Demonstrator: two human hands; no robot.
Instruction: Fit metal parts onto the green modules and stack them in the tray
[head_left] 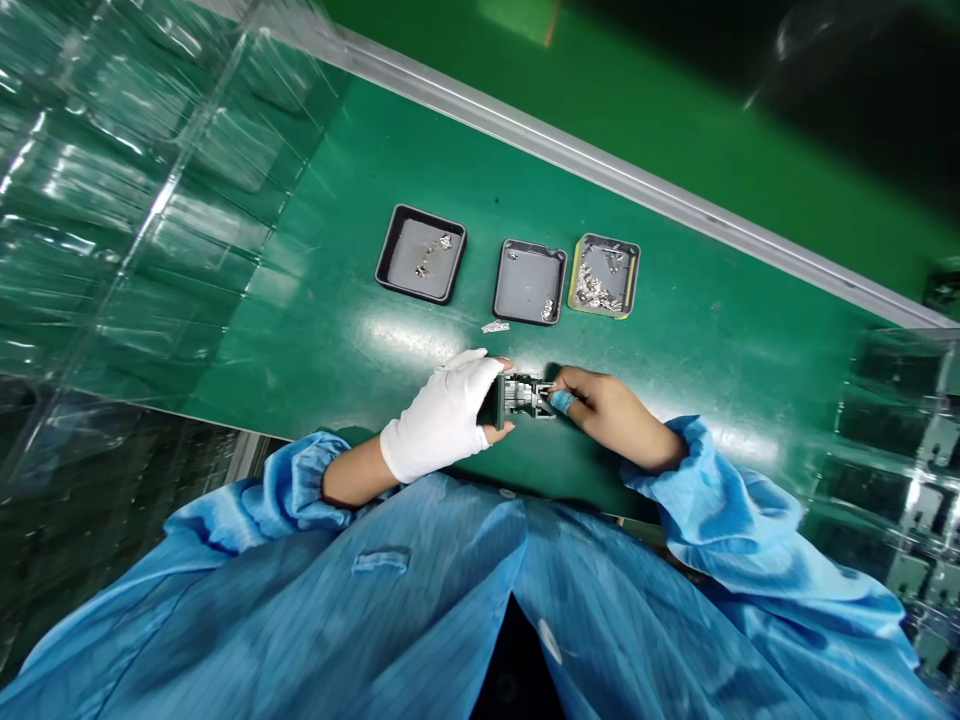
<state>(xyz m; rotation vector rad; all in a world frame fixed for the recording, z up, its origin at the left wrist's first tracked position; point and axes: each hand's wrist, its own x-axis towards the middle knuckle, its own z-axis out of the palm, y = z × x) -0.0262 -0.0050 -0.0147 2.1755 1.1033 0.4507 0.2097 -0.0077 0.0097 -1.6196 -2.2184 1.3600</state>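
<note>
My left hand (442,415), in a white glove with bare fingertips, is closed around a dark green, frame-like part with metal pieces inside (521,395). The part is held just above the table, near my body. My right hand (604,410) is bare except for a blue wrap on one finger. Its thumb and fingers are pinched at the right end of the same part; whether a small piece sits between them is too fine to make out. Just beyond the part, a small silvery strip (495,327) lies flat on the table.
Three small trays stand beyond my hands on the green table (322,250): a left tray (401,285), a middle tray (529,290) and a yellow-edged right tray (574,285), all with small metal pieces. Clear plastic trays (150,200) are stacked at left, with more trays (892,420) at right.
</note>
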